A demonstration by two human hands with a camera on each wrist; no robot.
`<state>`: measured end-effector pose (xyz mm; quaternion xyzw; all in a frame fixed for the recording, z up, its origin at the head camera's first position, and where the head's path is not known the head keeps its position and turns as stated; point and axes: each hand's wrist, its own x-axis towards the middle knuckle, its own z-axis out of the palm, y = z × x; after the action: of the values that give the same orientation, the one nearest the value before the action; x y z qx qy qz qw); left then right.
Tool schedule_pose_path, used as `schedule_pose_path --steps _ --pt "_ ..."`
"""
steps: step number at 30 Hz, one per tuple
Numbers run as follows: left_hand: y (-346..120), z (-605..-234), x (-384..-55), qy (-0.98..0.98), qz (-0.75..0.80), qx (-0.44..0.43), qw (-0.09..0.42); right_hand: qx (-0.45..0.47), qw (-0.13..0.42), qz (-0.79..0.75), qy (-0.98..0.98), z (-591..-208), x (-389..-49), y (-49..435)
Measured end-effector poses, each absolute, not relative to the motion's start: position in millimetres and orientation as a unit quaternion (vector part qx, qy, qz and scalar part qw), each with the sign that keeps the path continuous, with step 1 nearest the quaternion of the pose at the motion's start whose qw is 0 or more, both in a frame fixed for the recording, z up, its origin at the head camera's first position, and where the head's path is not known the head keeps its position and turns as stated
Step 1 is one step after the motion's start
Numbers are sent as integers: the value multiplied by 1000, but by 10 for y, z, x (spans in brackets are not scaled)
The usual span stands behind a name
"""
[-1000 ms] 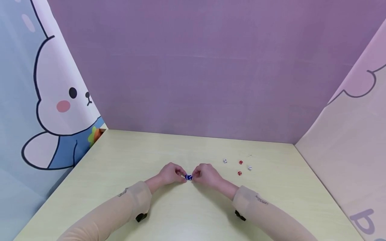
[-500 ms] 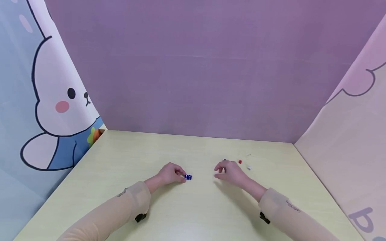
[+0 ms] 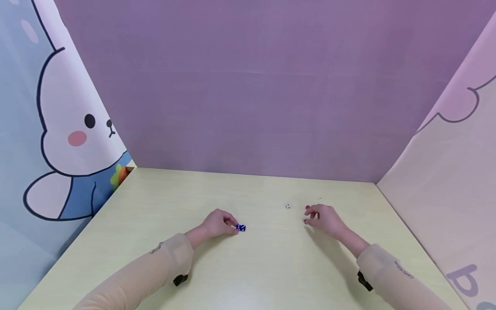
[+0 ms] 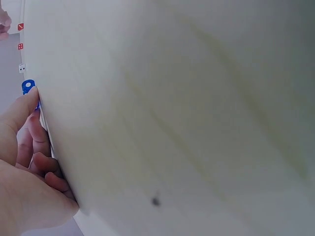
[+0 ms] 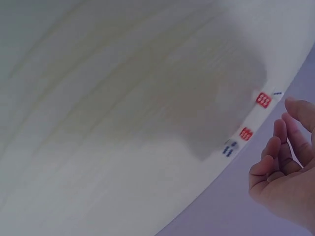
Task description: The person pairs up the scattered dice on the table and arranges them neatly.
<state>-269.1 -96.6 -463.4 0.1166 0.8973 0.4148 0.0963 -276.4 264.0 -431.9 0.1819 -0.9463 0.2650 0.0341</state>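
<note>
Two blue dice (image 3: 241, 227) with white pips sit side by side on the table. My left hand (image 3: 218, 223) pinches the left one between thumb and finger; in the left wrist view a blue die (image 4: 28, 85) shows past the thumb tip. Further right, my right hand (image 3: 327, 220) hovers with thumb and fingers spread, holding nothing. One red die (image 3: 308, 207) lies by its forefinger and another red die (image 3: 305, 221) by its thumb tip. Both red dice also show in the right wrist view, the nearer red die (image 5: 263, 100) close to the fingertips.
A white die (image 3: 288, 206) with dark pips lies left of the red ones. Another white die (image 5: 277, 93) shows in the right wrist view but is hidden by the right hand in the head view. A purple panel (image 3: 248, 94) rises behind the table (image 3: 271, 267).
My right hand has let go of the blue dice and moved right to the red dice, its fingers spreading. My left hand has stayed at the blue dice.
</note>
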Motion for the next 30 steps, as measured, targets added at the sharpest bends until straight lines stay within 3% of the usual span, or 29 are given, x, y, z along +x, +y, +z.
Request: schedule_pose_path --steps 30 --pt "-963 -4636 -2692 899 412 112 99 235 19 245 -940 -4560 -2937 2664"
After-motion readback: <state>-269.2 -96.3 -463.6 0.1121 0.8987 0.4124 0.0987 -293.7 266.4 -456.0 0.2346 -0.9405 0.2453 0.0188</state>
